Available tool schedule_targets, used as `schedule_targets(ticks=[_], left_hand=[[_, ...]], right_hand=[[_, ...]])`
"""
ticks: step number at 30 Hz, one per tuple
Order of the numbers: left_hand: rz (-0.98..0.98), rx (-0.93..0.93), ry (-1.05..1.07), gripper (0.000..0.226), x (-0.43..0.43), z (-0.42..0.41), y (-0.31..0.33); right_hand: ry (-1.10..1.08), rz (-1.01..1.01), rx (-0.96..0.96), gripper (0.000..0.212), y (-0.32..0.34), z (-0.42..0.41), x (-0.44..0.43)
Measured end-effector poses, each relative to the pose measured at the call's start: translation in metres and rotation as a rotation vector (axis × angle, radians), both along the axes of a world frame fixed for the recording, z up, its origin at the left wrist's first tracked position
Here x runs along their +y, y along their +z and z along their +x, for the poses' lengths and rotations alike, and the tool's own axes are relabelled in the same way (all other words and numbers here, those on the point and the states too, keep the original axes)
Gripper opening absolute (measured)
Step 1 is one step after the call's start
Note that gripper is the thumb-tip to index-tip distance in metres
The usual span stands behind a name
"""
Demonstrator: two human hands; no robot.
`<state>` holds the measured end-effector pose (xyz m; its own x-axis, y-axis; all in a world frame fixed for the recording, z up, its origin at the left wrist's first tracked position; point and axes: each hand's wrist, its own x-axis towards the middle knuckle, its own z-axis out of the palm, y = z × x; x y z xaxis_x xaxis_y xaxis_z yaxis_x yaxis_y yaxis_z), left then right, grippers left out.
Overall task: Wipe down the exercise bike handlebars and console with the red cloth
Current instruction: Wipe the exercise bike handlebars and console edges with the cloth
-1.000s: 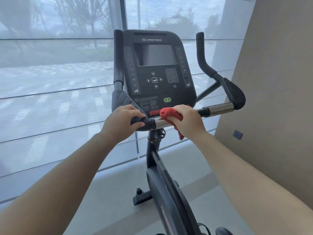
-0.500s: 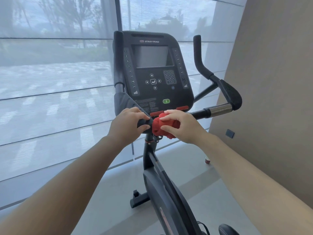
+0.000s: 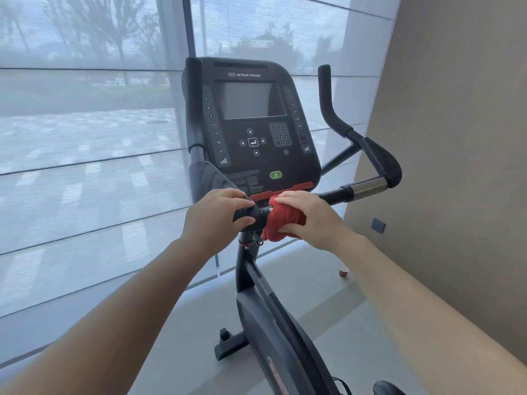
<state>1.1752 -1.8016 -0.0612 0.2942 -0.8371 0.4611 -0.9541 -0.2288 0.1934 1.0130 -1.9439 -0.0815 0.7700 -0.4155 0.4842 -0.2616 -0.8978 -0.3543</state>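
Gripping the handlebar near its middle, the left hand is wrapped tight round the black grip, while the right hand just beside it clasps the red cloth bunched around the bar. The console rises directly behind both hands; a beige wall stands at right and a shaded window at left

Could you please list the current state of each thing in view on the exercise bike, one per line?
Red cloth: bunched, wrapped round the handlebar.
Right hand: closed over the cloth.
Left hand: gripping the handlebar beside the cloth.
Console: screen blank, not touched.
Chrome sleeve: bare, uncovered.
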Motion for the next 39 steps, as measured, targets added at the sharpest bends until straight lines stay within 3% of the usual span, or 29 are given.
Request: schedule_targets(ticks=[6, 15, 21, 30, 35, 39], left_hand=[[0.069, -0.051, 0.004, 0.033, -0.001, 0.001, 0.004], [0.028, -0.069, -0.005, 0.034, -0.001, 0.002, -0.006], [0.0, -0.072, -0.013, 0.033, -0.003, 0.004, -0.01], [-0.027, -0.063, -0.017, 0.033, -0.003, 0.003, -0.009], [-0.089, -0.06, -0.003, 0.028, -0.004, 0.005, -0.012], [-0.068, -0.056, 0.003, 0.029, -0.002, 0.002, -0.009]], right_hand=[[0.061, -0.15, 0.054, 0.057, -0.007, 0.014, 0.018], [-0.106, -0.046, -0.038, 0.055, -0.008, -0.014, -0.013], [0.062, -0.141, 0.023, 0.06, -0.013, 0.016, 0.014], [-0.065, -0.034, -0.058, 0.054, -0.007, -0.004, -0.002], [0.053, -0.12, -0.038, 0.056, -0.016, 0.005, 0.008], [0.061, -0.074, -0.043, 0.058, -0.007, -0.001, -0.009]])
